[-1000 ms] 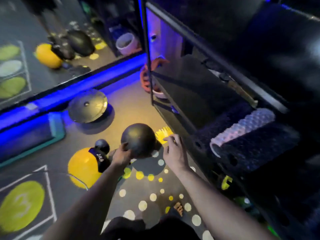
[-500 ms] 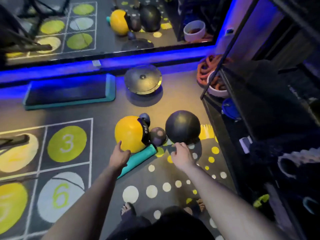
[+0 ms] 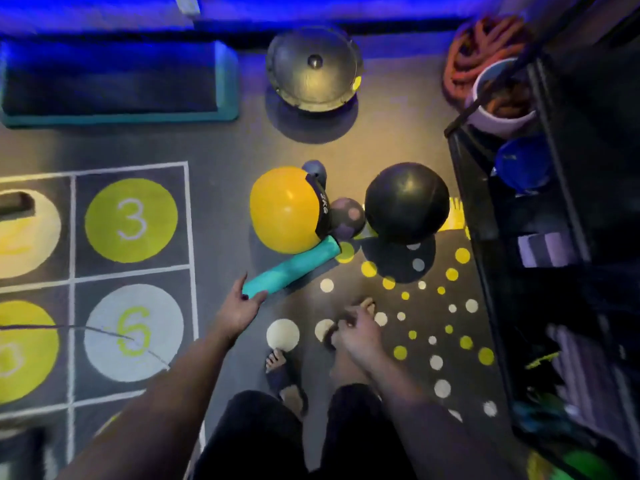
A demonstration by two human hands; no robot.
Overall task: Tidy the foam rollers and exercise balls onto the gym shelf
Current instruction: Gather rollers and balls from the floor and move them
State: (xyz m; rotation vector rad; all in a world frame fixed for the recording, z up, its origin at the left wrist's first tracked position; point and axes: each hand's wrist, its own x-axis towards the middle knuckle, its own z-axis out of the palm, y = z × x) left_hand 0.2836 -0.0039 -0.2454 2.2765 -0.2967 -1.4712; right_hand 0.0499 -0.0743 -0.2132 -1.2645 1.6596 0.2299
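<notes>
The left hand point(image 3: 242, 308) is touching the near end of the teal foam roller point(image 3: 291, 266). Its fingers are straight and spread apart, some on each side of that end. The right hand point(image 3: 356, 336) is hanging over the dotted part of the floor point(image 3: 221, 147). It is blurry. Its fingers are curling loosely and I am seeing nothing in them.

The roller is lying slanted in the middle of the floor. Its far end is pushing against the big yellow ball point(image 3: 284, 209). A little spotted ball point(image 3: 346, 218) is sitting between the yellow ball and the big black ball point(image 3: 407, 202). A small dark ball point(image 3: 315, 169) is peeking out behind the yellow one.

The gym shelf point(image 3: 485, 220) is standing along the right edge of the floor, and the black ball is sitting near it. A blue ball point(image 3: 523, 166) is lying inside the shelf. A round dome point(image 3: 313, 67) and a long step point(image 3: 117, 81) are sitting by the far edge of the floor.
</notes>
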